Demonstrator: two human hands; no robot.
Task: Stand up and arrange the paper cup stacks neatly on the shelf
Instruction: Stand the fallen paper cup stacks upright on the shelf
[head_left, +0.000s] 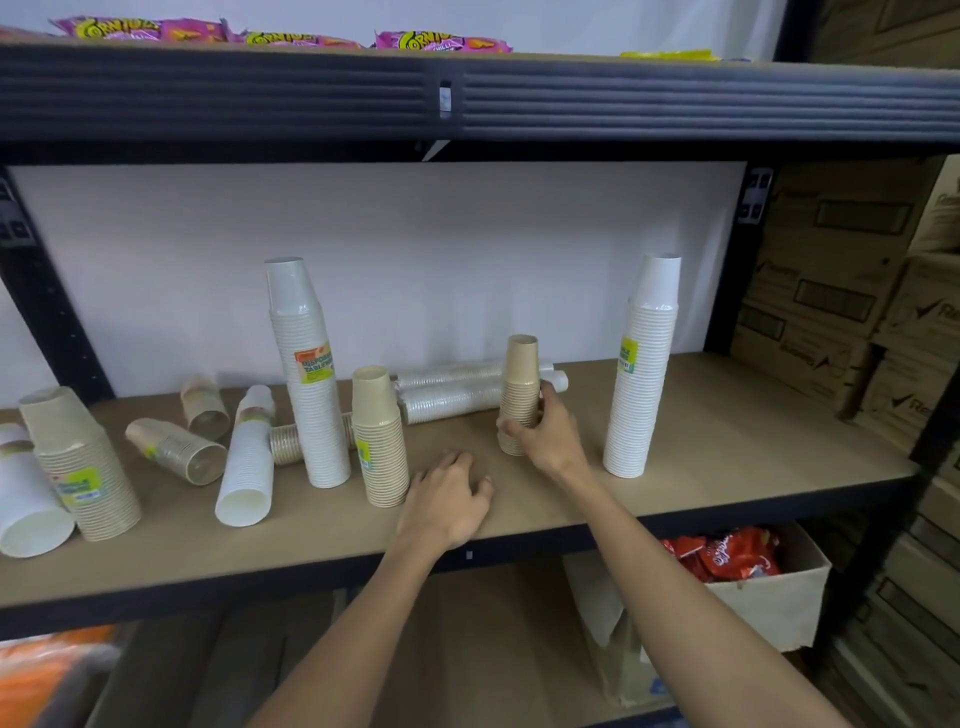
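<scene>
On the brown shelf (727, 441) stand cup stacks. The right hand (545, 436) wraps around a small tan stack (521, 389) — upright, mid-shelf. The left hand (447, 499) rests flat, fingers loose — holding nothing.

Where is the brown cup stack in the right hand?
In the head view, the brown cup stack stands right of centre on the shelf, held by the right hand, in front of lying white stacks and left of a tall white stack.
</scene>
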